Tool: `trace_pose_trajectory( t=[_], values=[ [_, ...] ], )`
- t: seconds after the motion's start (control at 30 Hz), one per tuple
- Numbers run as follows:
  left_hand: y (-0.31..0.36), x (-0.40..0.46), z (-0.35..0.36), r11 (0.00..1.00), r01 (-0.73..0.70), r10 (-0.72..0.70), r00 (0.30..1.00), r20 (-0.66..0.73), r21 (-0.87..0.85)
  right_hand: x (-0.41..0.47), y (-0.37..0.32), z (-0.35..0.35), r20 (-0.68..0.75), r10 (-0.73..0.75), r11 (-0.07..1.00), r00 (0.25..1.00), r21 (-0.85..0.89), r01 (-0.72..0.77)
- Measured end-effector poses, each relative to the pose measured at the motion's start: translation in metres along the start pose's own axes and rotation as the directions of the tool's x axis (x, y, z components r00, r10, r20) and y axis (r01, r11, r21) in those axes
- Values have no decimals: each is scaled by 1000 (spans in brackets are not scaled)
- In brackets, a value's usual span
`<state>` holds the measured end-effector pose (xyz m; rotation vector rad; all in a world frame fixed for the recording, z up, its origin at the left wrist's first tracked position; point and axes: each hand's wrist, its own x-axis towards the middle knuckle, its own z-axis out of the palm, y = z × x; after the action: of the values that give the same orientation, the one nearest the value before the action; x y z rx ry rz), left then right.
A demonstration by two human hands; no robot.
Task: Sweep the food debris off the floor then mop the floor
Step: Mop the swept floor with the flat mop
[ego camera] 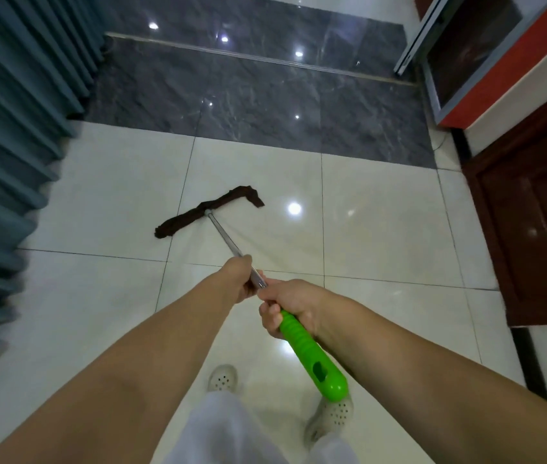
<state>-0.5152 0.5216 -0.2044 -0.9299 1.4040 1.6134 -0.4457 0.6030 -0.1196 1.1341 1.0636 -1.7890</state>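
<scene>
A mop with a dark brown cloth head (208, 212) lies on the white tiled floor (382, 222) ahead of me. Its metal shaft (223, 236) runs back to a bright green handle (312, 356). My left hand (237, 279) grips the metal shaft. Just behind it, my right hand (285, 306) grips the top of the green handle. The end of the handle sticks out below my right wrist. No food debris shows on the tiles.
A blue-grey curtain (7, 145) hangs along the left. Dark grey marble floor (265, 95) with a metal door track (258, 58) lies beyond the white tiles. A sliding door frame (416, 35), a red-edged wall and a dark wooden door (533, 212) stand on the right. My feet in white shoes (221, 378) are below.
</scene>
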Motion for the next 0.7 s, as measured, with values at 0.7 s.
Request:
trace_pose_trajectory(
  t=[0.7],
  values=[
    [-171, -69, 89, 880, -110, -37, 954, -298, -462, -47, 58, -153, 129, 274, 785, 953, -602, -144]
  ],
)
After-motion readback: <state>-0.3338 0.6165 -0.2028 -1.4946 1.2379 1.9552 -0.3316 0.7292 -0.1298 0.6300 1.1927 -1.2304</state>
